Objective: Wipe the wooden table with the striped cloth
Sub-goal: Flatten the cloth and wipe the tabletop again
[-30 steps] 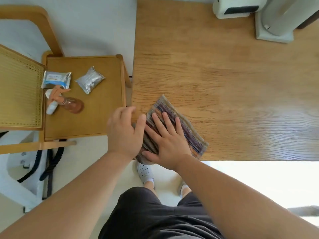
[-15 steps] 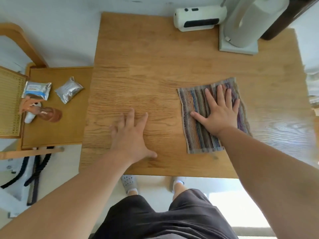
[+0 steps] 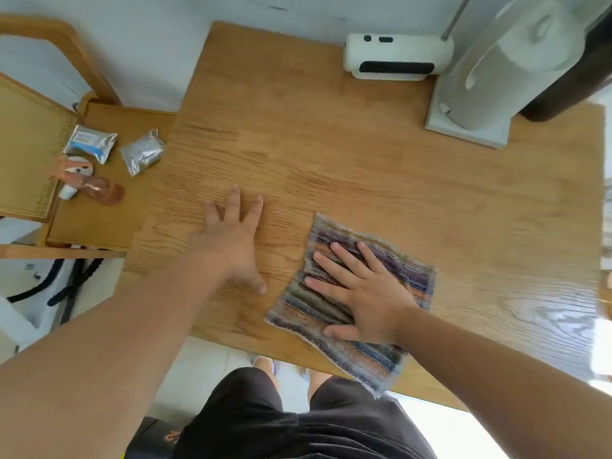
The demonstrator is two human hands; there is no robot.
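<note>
Near edge: the striped cloth (image 3: 357,313) lay in the lower middle of the frame, its nearest corner hanging just past the front edge of the tabletop (image 3: 364,160).
Cloth's lie: it sat as a skewed diamond, long axis running from the lower right of the frame up toward the middle, spread flat with a few ridges under my palm.
Right hand: my right hand (image 3: 361,293) pressed flat on top of the cloth, fingers (image 3: 334,265) stretched out and slightly spread, pointing toward the upper left of the frame. It gripped nothing; it only pinned the cloth by pressure.
Left hand: my left hand (image 3: 231,240) rested palm down on bare wood, just left of the cloth and not touching it, its digits splayed wide and empty. I judged it was only bracing me.
Which hand was nearer: the right, already on the cloth, so the next stroke belonged to it.
Where the unwiped wood lay: beyond my fingertips, the broad middle and upper part of the tabletop stretched away bare; I judged the stroke should push up and across that way.
Far end: a white device (image 3: 397,56) and a pale stand with its base (image 3: 470,127) stood at the upper right, and the cloth would have to steer around them.
Off to the left: a lower side table (image 3: 109,207) carried some packets and a bottle, well apart from the cloth.
</note>
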